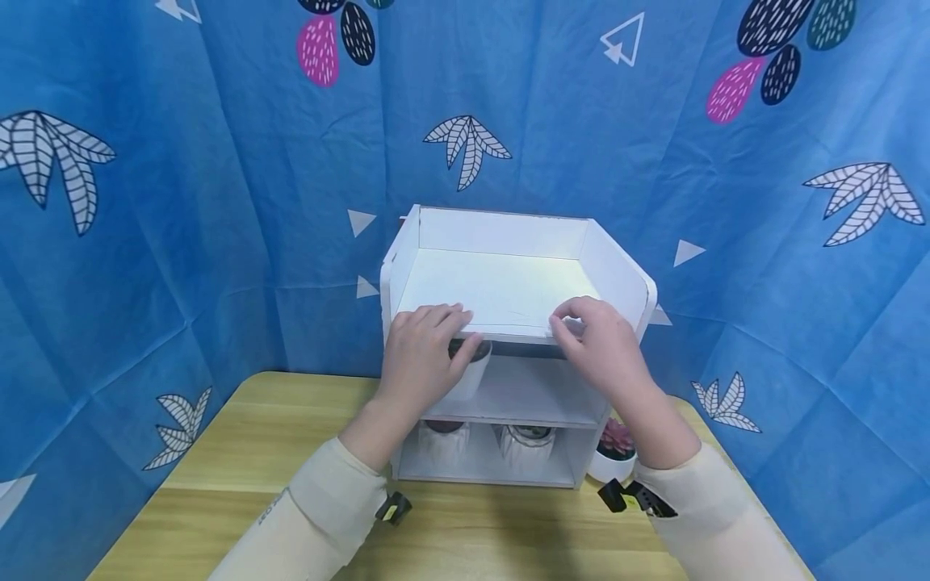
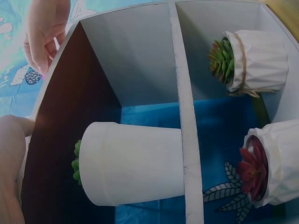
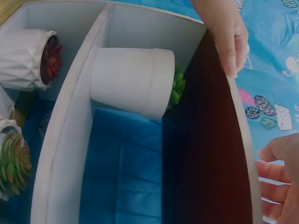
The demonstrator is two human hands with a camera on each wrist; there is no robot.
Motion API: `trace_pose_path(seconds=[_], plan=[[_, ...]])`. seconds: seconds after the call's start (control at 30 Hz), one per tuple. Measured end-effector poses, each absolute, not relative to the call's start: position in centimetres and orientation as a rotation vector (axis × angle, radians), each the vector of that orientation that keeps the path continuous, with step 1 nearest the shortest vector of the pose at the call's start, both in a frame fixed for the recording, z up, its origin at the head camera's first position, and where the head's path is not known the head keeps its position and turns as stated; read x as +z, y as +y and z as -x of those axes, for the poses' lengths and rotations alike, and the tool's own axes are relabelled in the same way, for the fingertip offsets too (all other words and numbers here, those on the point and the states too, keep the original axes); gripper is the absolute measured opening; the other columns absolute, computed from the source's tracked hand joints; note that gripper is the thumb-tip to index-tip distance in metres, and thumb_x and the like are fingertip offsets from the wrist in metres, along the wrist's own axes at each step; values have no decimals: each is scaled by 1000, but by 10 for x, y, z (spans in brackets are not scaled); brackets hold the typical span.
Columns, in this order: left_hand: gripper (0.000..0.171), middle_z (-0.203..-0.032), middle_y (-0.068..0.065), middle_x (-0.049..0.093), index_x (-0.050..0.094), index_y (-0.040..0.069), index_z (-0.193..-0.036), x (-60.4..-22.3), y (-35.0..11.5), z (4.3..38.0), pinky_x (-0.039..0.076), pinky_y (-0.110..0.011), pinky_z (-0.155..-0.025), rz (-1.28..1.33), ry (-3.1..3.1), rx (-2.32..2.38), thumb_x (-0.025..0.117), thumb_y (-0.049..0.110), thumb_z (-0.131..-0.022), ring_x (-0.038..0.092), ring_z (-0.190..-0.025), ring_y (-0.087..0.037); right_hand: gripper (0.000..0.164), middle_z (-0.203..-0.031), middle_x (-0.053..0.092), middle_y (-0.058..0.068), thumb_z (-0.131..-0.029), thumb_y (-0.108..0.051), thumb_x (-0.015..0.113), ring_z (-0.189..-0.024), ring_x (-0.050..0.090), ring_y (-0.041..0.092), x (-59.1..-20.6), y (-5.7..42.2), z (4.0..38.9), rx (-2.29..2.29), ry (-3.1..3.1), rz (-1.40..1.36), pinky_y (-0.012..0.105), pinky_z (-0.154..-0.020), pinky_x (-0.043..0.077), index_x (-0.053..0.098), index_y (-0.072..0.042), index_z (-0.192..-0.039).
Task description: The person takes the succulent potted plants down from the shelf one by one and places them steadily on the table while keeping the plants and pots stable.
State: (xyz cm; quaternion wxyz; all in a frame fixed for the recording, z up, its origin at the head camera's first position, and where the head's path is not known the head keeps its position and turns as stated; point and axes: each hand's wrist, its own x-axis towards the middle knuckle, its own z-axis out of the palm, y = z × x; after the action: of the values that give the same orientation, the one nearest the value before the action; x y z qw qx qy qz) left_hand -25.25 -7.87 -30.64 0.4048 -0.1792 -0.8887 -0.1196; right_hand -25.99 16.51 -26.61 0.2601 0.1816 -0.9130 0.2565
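Note:
A white two-tier shelf unit (image 1: 501,282) stands on the table, its top board railed at the back and sides. My left hand (image 1: 425,355) rests on the front edge of that board near the left side, fingers flat on top and thumb at the edge. My right hand (image 1: 606,347) is at the same edge on the right, fingers loosely bent, nothing between them. Under the board, a tall white pot (image 2: 135,163) with a green succulent (image 3: 177,86) stands on the middle shelf. Below sit a twine-tied white pot (image 2: 266,60) and a ridged pot with a red succulent (image 2: 253,172).
A white bowl with a pink succulent (image 1: 616,440) stands right of the unit, partly behind my right forearm. Wooden tabletop (image 1: 240,452) extends to the left and in front. A patterned blue cloth (image 1: 305,202) hangs behind and along both sides.

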Motion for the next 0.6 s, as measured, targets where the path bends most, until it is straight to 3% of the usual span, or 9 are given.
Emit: trace_pose_path(seconds=[0.23,0.6], plan=[[39,-130,-1,67,70,20,-126,-307,-79,252,46,-44,-94,457,-2239,-309,62,46,-97,60,-120,-22,26,-116,70,15,-100,-25,59,-117,59,35,-274,164,263,658,-2475,-521,55,-99,48,71,-5,-113],[39,-130,-1,67,70,20,-126,-308,-80,254,46,-43,-94,460,-2231,-305,61,46,-98,60,-120,-22,41,-133,63,11,-98,-41,62,-130,52,33,-278,168,262,555,-2535,-592,58,-107,40,67,-12,-127]])
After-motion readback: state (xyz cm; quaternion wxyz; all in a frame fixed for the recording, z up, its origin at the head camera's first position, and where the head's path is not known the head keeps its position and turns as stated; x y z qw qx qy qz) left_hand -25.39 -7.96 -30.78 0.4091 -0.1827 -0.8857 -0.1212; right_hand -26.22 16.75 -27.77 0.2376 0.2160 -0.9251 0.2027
